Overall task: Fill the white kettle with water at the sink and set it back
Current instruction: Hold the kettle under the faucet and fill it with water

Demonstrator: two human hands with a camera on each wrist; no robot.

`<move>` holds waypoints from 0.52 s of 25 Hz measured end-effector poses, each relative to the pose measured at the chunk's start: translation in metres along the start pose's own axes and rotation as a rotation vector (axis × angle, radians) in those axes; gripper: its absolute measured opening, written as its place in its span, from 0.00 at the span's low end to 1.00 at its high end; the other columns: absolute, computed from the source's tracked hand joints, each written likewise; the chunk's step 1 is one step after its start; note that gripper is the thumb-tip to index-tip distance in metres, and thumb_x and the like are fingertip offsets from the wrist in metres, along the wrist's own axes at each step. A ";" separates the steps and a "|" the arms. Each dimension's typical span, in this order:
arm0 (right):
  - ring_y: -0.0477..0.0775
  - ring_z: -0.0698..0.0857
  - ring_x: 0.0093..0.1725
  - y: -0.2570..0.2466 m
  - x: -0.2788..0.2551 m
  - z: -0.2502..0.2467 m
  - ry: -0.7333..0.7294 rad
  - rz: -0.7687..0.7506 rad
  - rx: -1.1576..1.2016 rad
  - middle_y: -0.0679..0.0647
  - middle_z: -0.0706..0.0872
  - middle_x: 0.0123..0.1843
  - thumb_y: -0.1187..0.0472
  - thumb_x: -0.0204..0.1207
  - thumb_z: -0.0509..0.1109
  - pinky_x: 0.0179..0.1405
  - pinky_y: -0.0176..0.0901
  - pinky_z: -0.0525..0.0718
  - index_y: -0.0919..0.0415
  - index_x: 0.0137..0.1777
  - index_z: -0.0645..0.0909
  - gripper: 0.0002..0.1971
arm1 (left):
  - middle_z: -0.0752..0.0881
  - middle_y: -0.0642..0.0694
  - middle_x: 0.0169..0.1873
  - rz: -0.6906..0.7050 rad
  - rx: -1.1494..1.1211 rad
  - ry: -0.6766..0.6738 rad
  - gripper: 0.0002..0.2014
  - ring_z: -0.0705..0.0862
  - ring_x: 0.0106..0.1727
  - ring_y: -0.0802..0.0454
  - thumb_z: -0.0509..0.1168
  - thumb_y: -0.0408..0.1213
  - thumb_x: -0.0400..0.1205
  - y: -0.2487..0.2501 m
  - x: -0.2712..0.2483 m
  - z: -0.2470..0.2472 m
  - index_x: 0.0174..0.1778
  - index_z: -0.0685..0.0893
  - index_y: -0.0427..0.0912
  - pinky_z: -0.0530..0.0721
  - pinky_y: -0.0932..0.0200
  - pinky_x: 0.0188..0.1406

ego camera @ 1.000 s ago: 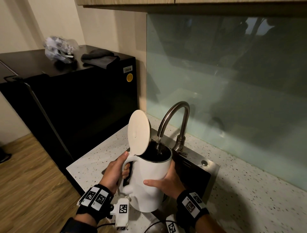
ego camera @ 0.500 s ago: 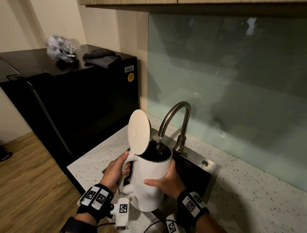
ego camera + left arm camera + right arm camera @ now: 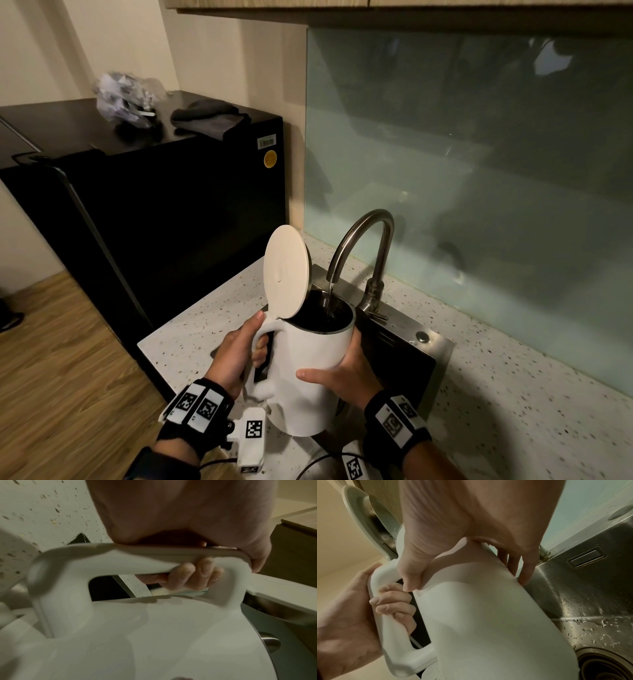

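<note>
The smooth white plastic kettle (image 3: 315, 370) hangs over the steel sink (image 3: 424, 359), lid up, under the curved steel tap (image 3: 363, 240)'s stream. Left hand (image 3: 236, 353) is wrapped round its handle, right hand (image 3: 346, 373) cups the body, fingers spread. Growing weight could tip it; overfilling would spill.

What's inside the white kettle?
A thin stream of water falls from the faucet into the open white kettle. Its inside looks dark and shiny. How full it is cannot be seen: the wall and raised lid hide that.
</note>
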State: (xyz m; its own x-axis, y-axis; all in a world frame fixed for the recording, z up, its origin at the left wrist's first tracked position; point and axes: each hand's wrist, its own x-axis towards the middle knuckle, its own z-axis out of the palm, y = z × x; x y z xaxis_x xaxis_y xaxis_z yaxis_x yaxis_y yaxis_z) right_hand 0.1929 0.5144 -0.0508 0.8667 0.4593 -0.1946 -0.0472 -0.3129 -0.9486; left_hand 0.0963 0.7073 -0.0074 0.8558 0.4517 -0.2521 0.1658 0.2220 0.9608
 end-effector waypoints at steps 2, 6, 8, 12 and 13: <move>0.42 0.81 0.66 0.000 0.000 0.000 0.001 -0.006 0.004 0.40 0.78 0.68 0.51 0.46 0.94 0.66 0.45 0.84 0.42 0.79 0.57 0.63 | 0.70 0.45 0.20 0.006 -0.007 -0.003 0.29 0.68 0.22 0.52 0.67 0.67 0.67 0.000 0.000 0.000 0.27 0.75 0.41 0.71 0.57 0.30; 0.42 0.81 0.65 -0.001 -0.001 0.000 -0.003 -0.014 0.010 0.41 0.78 0.68 0.51 0.46 0.94 0.64 0.43 0.85 0.43 0.80 0.57 0.64 | 0.70 0.45 0.20 0.011 -0.009 -0.004 0.28 0.68 0.22 0.53 0.68 0.66 0.71 0.001 -0.001 0.000 0.26 0.75 0.42 0.71 0.58 0.29; 0.43 0.81 0.66 -0.001 -0.002 0.001 -0.006 -0.014 0.007 0.42 0.78 0.68 0.50 0.46 0.94 0.65 0.45 0.85 0.44 0.81 0.57 0.64 | 0.70 0.45 0.20 0.013 -0.012 -0.001 0.28 0.68 0.22 0.52 0.69 0.64 0.75 0.001 -0.002 0.001 0.27 0.75 0.41 0.71 0.59 0.29; 0.41 0.80 0.65 -0.002 -0.002 0.000 -0.015 -0.016 -0.006 0.41 0.77 0.68 0.50 0.48 0.94 0.61 0.41 0.85 0.43 0.80 0.57 0.63 | 0.70 0.45 0.20 0.011 -0.010 0.003 0.28 0.68 0.23 0.51 0.67 0.64 0.76 0.001 -0.002 0.000 0.27 0.75 0.41 0.70 0.56 0.30; 0.41 0.80 0.65 -0.002 -0.002 0.000 -0.018 -0.016 -0.009 0.41 0.77 0.68 0.51 0.49 0.94 0.60 0.40 0.84 0.43 0.79 0.57 0.62 | 0.70 0.45 0.20 0.010 -0.010 0.005 0.28 0.68 0.23 0.51 0.68 0.64 0.77 0.001 -0.002 0.000 0.26 0.75 0.41 0.70 0.56 0.31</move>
State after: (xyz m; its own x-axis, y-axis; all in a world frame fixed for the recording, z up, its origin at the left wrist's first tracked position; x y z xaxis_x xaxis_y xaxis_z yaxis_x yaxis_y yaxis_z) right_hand 0.1913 0.5139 -0.0483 0.8584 0.4790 -0.1835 -0.0288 -0.3123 -0.9496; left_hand 0.0950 0.7062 -0.0063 0.8550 0.4583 -0.2427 0.1518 0.2263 0.9621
